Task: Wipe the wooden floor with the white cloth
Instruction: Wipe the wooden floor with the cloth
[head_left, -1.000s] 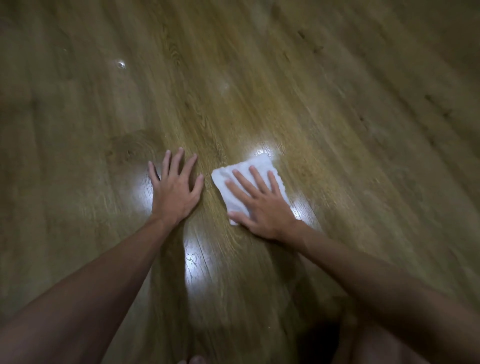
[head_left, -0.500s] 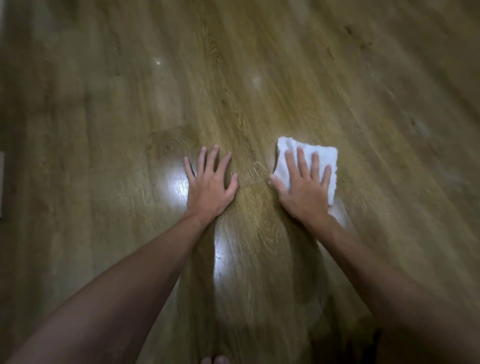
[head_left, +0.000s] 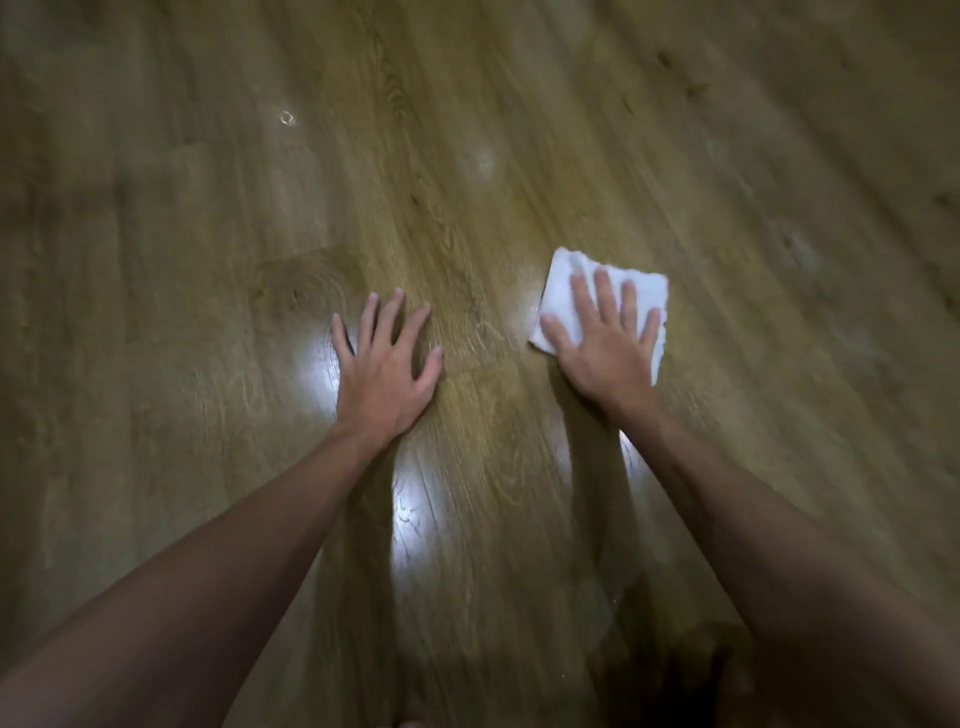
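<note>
Wooden floor (head_left: 519, 156) gleams near the hands; right hand (head_left: 605, 353) presses the white cloth (head_left: 563, 283) flat-fingered, left hand (head_left: 384, 371) rests flat at nine o'clock; pale smudges at twelve o'clock look unwiped.

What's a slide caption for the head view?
Right hand presses folded white cloth on wooden floor; left hand braces flat.

no readable text, labels, brands or numbers anywhere
</note>
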